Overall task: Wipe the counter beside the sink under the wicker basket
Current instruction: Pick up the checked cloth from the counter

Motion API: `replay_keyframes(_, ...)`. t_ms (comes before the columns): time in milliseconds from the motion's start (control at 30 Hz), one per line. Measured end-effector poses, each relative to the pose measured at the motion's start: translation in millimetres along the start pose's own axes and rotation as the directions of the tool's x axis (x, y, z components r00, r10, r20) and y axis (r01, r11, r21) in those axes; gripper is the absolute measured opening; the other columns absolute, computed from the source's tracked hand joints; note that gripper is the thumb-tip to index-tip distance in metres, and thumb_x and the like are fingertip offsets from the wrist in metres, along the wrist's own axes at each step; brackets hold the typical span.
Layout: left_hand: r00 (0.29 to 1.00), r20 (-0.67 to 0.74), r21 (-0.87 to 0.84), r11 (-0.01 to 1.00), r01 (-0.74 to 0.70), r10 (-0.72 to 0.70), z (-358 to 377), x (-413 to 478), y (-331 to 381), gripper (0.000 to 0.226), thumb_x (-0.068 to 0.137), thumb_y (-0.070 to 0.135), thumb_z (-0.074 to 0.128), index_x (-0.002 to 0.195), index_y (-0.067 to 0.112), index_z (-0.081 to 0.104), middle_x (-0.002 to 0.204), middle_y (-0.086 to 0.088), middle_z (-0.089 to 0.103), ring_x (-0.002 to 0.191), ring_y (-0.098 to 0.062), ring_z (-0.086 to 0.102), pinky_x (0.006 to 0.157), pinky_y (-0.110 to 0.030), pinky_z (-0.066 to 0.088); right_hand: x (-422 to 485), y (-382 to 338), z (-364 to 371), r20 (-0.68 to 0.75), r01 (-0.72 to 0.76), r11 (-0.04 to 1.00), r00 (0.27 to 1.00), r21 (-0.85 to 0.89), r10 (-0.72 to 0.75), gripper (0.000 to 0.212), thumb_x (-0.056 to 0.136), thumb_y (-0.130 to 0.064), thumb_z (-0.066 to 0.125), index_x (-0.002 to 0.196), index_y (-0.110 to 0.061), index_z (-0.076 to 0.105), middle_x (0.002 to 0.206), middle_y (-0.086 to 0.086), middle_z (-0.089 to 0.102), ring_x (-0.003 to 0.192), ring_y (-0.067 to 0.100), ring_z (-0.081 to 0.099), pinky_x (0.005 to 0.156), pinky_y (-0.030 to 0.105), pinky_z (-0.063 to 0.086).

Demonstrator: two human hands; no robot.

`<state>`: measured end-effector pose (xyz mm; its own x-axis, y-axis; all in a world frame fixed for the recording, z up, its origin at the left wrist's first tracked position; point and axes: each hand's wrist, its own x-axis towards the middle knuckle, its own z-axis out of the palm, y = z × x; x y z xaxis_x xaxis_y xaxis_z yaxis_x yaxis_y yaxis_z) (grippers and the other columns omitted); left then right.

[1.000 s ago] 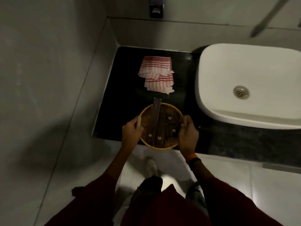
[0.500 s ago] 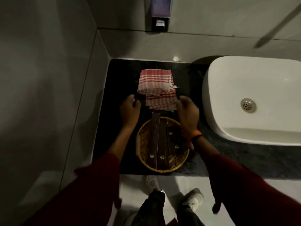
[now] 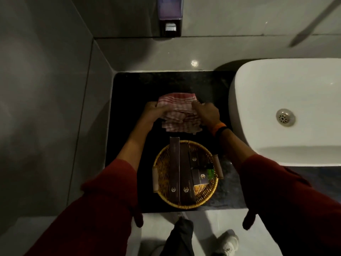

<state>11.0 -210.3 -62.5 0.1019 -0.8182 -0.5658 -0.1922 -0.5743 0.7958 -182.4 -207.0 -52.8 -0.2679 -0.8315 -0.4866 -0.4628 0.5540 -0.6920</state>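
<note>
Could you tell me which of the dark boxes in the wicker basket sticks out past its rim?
The leftmost long box: its far end overhangs the wicker basket rim toward the cloth, while the others lie inside.

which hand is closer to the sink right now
Right. The right hand grips the striped cloth on its sink side, a short gap from the sink. The left hand holds the cloth's far side.

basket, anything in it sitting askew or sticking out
One thing: the long dark box at the left of the basket pokes out past the far rim, toward the cloth. The other boxes lie inside the rim. Nothing looks spilled or damaged.
</note>
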Motion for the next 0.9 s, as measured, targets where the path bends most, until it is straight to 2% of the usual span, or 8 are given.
replay_keyframes(133,0.985,-0.109,-0.195,0.968,-0.156,0.137,4,-55,22,0.039,0.083,0.013,0.079,0.116,-0.003,0.065,0.11,-0.019,0.072,0.088,-0.022,0.071,0.077,-0.034,0.059,-47,-12,-34,-0.035,0.028,0.926,0.999,0.376,-0.016,0.027,0.08,-0.038,0.068,0.075,-0.013,0.073,0.082,0.009,0.075,0.087,0.029,0.073,0.082,0.044,0.06)
replay_keyframes(300,0.867,-0.192,-0.229,0.838,-0.495,0.46,37,-126,67,0.063,0.078,0.003,0.081,0.126,0.031,0.051,0.128,0.001,0.059,0.103,-0.008,0.071,0.075,-0.02,0.061,-95,-6,-111,-0.075,0.203,0.65,0.973,0.732,-0.22,0.033,0.087,-0.004,0.073,0.108,-0.023,0.057,0.1,0.012,0.076,0.095,0.028,0.077,0.076,0.04,0.064)
replay_keyframes(467,0.78,0.084,0.033,0.781,-0.624,0.62,112,-157,114,0.056,0.074,0.0,0.082,0.125,0.017,0.066,0.108,0.004,0.074,0.096,-0.006,0.071,0.081,-0.019,0.059,-106,35,-227,-0.073,0.398,0.742,0.9,0.54,-0.43,0.045,0.083,0.007,0.071,0.112,-0.027,0.071,0.097,-0.001,0.078,0.085,0.011,0.071,0.071,0.024,0.058)
replay_keyframes(567,0.74,0.172,0.366,0.656,-0.66,0.65,189,-173,139,0.059,0.071,0.009,0.083,0.126,0.018,0.065,0.117,-0.002,0.071,0.105,-0.018,0.068,0.095,-0.027,0.055,-99,73,-302,-0.062,0.414,0.843,0.906,0.342,-0.42,0.055,0.078,0.01,0.077,0.12,-0.025,0.07,0.103,0.009,0.077,0.086,0.015,0.072,0.083,0.033,0.063)
replay_keyframes(633,0.734,0.225,0.559,0.532,-0.636,0.641,252,-180,153,0.049,0.076,0.019,0.08,0.123,0.017,0.067,0.12,-0.007,0.07,0.113,-0.026,0.063,0.104,-0.042,0.046,-88,103,-355,-0.134,0.409,0.9,0.91,0.152,-0.392,0.045,0.078,0.001,0.081,0.117,-0.021,0.073,0.102,0.008,0.078,0.089,0.021,0.075,0.089,0.038,0.062)
replay_keyframes(700,0.746,0.285,0.66,0.442,-0.608,0.601,317,-184,166,0.036,0.083,0.034,0.075,0.116,0.021,0.07,0.118,-0.005,0.065,0.109,-0.023,0.058,0.101,-0.042,0.039,-72,136,-411,-0.237,0.391,0.918,0.9,0.068,-0.366,0.029,0.077,-0.01,0.083,0.104,-0.018,0.077,0.095,-0.001,0.075,0.085,0.015,0.073,0.083,0.027,0.059)
replay_keyframes(833,0.776,0.36,0.442,0.638,-0.631,0.518,440,-184,198,0.023,0.087,0.046,0.067,0.098,0.027,0.068,0.125,0.001,0.052,0.108,-0.017,0.053,0.089,-0.023,0.047,-32,197,-525,-0.258,0.374,0.913,0.909,0.161,-0.327,0.019,0.08,-0.008,0.079,0.093,-0.019,0.071,0.098,-0.003,0.066,0.083,0.003,0.064,0.077,0.015,0.052)
replay_keyframes(900,0.791,0.389,0.315,0.738,-0.596,0.473,503,-182,212,0.032,0.083,0.047,0.063,0.104,0.024,0.07,0.114,0.002,0.066,0.101,-0.016,0.065,0.086,-0.033,0.059,-5,225,-574,-0.241,0.301,0.91,0.941,0.285,-0.236,0.016,0.087,-0.007,0.072,0.084,-0.023,0.072,0.08,-0.01,0.074,0.072,-0.001,0.068,0.068,0.017,0.053)
